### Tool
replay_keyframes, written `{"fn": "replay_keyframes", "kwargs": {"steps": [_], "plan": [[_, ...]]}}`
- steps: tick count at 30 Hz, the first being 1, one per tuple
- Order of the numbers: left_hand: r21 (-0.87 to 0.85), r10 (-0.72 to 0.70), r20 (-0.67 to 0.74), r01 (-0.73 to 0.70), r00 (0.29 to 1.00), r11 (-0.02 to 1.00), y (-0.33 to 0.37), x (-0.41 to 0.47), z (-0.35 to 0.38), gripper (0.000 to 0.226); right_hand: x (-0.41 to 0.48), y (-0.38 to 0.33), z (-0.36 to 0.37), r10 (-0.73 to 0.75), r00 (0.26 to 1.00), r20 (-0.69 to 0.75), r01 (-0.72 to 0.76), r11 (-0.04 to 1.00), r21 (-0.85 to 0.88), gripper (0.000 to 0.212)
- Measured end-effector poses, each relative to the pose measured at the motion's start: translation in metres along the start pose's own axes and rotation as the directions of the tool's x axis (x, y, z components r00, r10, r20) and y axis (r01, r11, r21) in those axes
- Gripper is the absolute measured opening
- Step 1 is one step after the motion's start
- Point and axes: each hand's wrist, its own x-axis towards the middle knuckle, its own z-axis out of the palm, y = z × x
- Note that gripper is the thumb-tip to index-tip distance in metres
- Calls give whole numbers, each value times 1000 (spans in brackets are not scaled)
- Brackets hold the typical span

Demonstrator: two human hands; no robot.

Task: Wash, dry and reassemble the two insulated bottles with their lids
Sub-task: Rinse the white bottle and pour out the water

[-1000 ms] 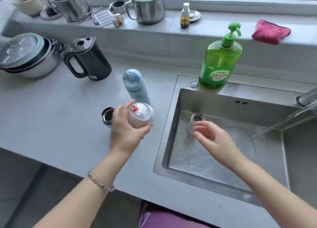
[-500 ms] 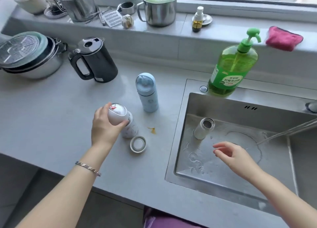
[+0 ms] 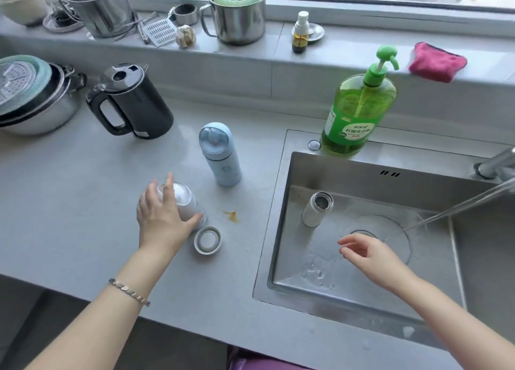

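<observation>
Pale blue bottle (image 3: 221, 154), green soap bottle (image 3: 357, 110)

Left hand (image 3: 163, 219) splayed — right hand (image 3: 370, 257) loosely curled

The white domed bottle lid (image 3: 185, 201), earlier held aloft, has been set on the grey surface (image 3: 69, 202), the fingers (image 3: 169, 185) of the left hand (image 3: 163, 222) straightened over it. The right hand (image 3: 367, 255) has been drawn back from the steel bottle (image 3: 316, 211).
</observation>
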Motion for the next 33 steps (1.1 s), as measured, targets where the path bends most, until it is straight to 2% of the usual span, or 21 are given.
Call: {"fn": "replay_keyframes", "kwargs": {"steps": [1,3,4,6,9,11,14,16,18,21,22,23,27,28,30,32,33], "plan": [[48,128,-79,-124,989,991,8,-6,7,86,2,2,-2,12,1000,2,-12,1000,-5,20],[90,383,-210,-372,899,924,31,-21,29,65,6,9,-6,38,999,7,-37,999,-22,14],[82,470,-214,-464,856,882,47,-30,42,56,8,14,-9,51,999,10,-50,998,-36,11],[27,569,-127,-571,812,820,82,-43,70,44,11,26,-17,84,996,9,-83,995,-56,11],[-147,586,169,-567,793,810,130,-45,116,29,12,47,-32,137,991,-5,-137,988,-67,18],[-160,572,321,-552,755,818,160,-37,148,29,11,62,-41,172,985,-18,-173,983,-57,20],[-26,603,408,-651,686,759,202,-24,185,24,8,86,-56,204,978,-36,-206,978,-37,18],[103,536,448,-636,716,764,221,-16,208,26,4,102,-66,216,975,-46,-217,976,-15,15],[248,378,537,-570,754,784,231,-14,221,27,0,119,-74,224,973,-57,-225,974,0,14],[244,201,522,-371,829,896,235,-16,233,11,-6,142,-88,229,972,-46,-228,973,15,15],[194,177,493,-306,852,932,237,-19,234,4,-8,149,-93,229,973,-37,-228,974,15,16],[141,155,471,-248,868,958,240,-21,234,11,-10,156,-98,228,973,-28,-228,973,16,16],[-142,92,499,-23,861,990,271,-38,214,23,-12,177,-122,213,976,-34,-212,976,47,15],[-252,69,530,79,845,965,283,-41,205,21,-11,180,-128,209,976,-54,-206,977,64,15],[-503,68,580,291,812,814,311,-49,186,13,-6,180,-142,213,969,-122,-193,969,156,19],[-639,122,626,416,771,647,341,-58,169,9,3,174,-158,266,948,-173,-187,908,374,26],[-670,158,639,443,753,596,354,-62,163,9,8,169,-166,309,938,-157,-188,834,519,30]]}}
